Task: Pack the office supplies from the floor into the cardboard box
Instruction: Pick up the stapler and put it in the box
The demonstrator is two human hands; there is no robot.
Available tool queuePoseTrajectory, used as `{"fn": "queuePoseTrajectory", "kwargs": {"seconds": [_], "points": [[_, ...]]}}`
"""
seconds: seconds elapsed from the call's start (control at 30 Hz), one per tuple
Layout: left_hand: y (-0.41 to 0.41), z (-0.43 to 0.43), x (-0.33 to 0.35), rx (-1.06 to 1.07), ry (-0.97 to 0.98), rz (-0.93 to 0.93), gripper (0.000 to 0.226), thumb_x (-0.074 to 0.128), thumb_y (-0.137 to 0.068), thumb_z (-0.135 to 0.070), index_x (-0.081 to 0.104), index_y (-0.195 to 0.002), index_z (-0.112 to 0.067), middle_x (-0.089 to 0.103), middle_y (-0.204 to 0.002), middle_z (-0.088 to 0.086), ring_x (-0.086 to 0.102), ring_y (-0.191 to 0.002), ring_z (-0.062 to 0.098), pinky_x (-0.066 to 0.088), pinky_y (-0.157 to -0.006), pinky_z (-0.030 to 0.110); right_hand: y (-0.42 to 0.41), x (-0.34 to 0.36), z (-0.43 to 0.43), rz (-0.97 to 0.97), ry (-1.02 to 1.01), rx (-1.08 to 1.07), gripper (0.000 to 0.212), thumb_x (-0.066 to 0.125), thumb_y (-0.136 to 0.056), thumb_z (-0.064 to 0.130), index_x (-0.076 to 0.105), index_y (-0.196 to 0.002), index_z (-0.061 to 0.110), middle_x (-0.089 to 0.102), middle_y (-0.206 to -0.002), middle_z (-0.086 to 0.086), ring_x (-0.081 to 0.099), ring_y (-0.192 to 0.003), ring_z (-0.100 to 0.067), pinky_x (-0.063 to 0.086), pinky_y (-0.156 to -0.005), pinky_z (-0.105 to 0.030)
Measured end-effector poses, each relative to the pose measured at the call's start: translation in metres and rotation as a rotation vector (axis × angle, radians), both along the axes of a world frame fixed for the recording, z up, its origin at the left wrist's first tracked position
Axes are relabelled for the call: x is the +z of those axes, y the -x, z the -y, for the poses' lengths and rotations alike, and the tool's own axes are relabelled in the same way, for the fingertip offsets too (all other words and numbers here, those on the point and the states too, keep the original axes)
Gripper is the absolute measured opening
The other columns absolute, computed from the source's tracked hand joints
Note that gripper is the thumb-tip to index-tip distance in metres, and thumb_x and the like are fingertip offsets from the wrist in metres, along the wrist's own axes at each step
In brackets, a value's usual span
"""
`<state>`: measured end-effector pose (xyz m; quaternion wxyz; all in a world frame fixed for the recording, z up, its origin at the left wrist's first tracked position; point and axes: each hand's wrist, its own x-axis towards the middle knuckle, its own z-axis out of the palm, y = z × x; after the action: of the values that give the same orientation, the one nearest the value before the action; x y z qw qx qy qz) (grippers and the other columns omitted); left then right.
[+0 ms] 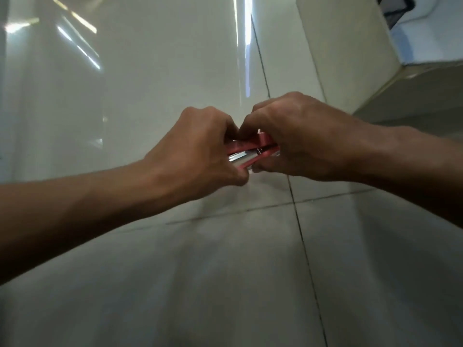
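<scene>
Gripping stapler [253, 152] (pink, metal) between both hands' fingers [233, 132].

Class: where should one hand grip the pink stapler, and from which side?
Probably grip its narrow middle from above, pinching the long sides: the stapler lies level between the left hand and right hand, which cover its ends.

Under you lies a glossy pale tile floor [150, 271], its dark grout lines [299, 229] crossing just below centre. Bright streaks [77, 33] glare off the tiles at your upper left, and one narrow band of light [246, 41] runs down from the top edge. At your upper right stands a cream cabinet [345, 51], with something dark [398, 11] beyond it, too blurred to name.
</scene>
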<state>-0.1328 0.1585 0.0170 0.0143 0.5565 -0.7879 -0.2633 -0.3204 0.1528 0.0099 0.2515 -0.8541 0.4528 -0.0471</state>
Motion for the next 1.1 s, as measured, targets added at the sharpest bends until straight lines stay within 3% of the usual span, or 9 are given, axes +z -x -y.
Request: {"fn": "queuePoseTrajectory", "kwargs": {"seconds": [0.13,0.3,0.47,0.6,0.67,0.83,0.9,1.03,1.1], "points": [[-0.001,0.042,0.039,-0.137,0.193,0.058,0.043,0.081,-0.069,-0.041,0.08,-0.108,-0.026,0.077,-0.084,-0.003,0.07,-0.071,0.013,0.061,-0.069,0.036,0.007,0.024,0.025,0.089,0.138,-0.171,0.034,0.085,-0.078,0.03,0.07,-0.108,0.022,0.069,-0.092,0.007,0.062,-0.075,-0.007,0.051,-0.065,-0.017],[0.027,0.089,0.084,-0.348,0.432,0.087,0.041,0.085,-0.073,-0.033,0.08,-0.111,-0.02,0.079,-0.092,0.002,0.071,-0.078,0.017,0.061,-0.073,0.038,0.032,0.061,0.056,0.257,0.056,-0.426,0.053,0.095,-0.065,0.045,0.063,-0.104,0.03,0.072,-0.093,0.011,0.071,-0.078,-0.001,0.06,-0.069,-0.019],[0.074,0.134,0.117,-0.476,0.573,0.098,0.043,0.085,-0.077,-0.028,0.077,-0.118,-0.023,0.077,-0.104,0.004,0.072,-0.093,0.022,0.06,-0.08,0.043,0.088,0.105,0.073,0.463,-0.014,-0.632,0.031,0.087,-0.075,0.038,0.077,-0.102,0.029,0.08,-0.088,0.01,0.077,-0.076,-0.001,0.064,-0.068,-0.024],[0.129,0.155,0.136,-0.593,0.668,0.051,0.042,0.082,-0.08,-0.032,0.073,-0.12,-0.023,0.074,-0.106,-0.002,0.071,-0.091,0.018,0.06,-0.078,0.038,0.139,0.138,0.078,0.512,-0.183,-0.786,0.033,0.083,-0.065,0.033,0.081,-0.095,0.018,0.081,-0.083,0.002,0.079,-0.077,-0.014,0.064,-0.068,-0.026],[0.16,0.163,0.141,-0.658,0.685,0.029,0.037,0.081,-0.082,-0.032,0.072,-0.116,-0.023,0.073,-0.102,-0.003,0.072,-0.086,0.017,0.061,-0.074,0.037,0.163,0.146,0.077,0.478,-0.207,-0.853,0.025,0.085,-0.072,0.026,0.081,-0.094,0.015,0.081,-0.081,-0.001,0.079,-0.077,-0.015,0.063,-0.061,-0.024],[0.231,0.19,0.14,-0.797,0.603,-0.037,0.043,0.082,-0.083,-0.025,0.071,-0.123,-0.021,0.074,-0.109,-0.003,0.072,-0.09,0.01,0.062,-0.08,0.032,0.205,0.135,0.066,0.346,0.037,-1.038,0.016,0.089,-0.078,0.03,0.08,-0.086,0.019,0.079,-0.073,-0.001,0.079,-0.071,-0.021,0.066,-0.068,-0.039],[0.254,0.201,0.134,-0.833,0.63,-0.024,0.038,0.077,-0.088,-0.014,0.072,-0.125,-0.02,0.075,-0.111,0.0,0.072,-0.087,0.011,0.061,-0.078,0.033,0.211,0.123,0.066,0.231,0.123,-1.073,0.016,0.089,-0.077,0.034,0.081,-0.083,0.022,0.077,-0.069,0.002,0.076,-0.065,-0.018,0.062,-0.059,-0.033],[0.291,0.208,0.114,-0.936,0.595,0.097,0.038,0.074,-0.09,-0.009,0.074,-0.125,-0.023,0.072,-0.106,-0.003,0.068,-0.092,0.015,0.053,-0.078,0.027,0.213,0.099,0.065,0.067,0.171,-1.077,0.04,0.076,-0.08,0.057,0.083,-0.076,0.018,0.075,-0.065,-0.004,0.071,-0.059,-0.02,0.053,-0.056,-0.03],[0.301,0.209,0.103,-1.002,0.54,0.192,0.037,0.074,-0.088,-0.008,0.076,-0.117,-0.029,0.066,-0.091,-0.013,0.068,-0.086,0.013,0.05,-0.068,0.024,0.213,0.086,0.065,0.034,0.176,-1.094,0.048,0.074,-0.08,0.062,0.082,-0.074,0.015,0.074,-0.065,-0.005,0.069,-0.059,-0.021,0.047,-0.055,-0.029]]}}
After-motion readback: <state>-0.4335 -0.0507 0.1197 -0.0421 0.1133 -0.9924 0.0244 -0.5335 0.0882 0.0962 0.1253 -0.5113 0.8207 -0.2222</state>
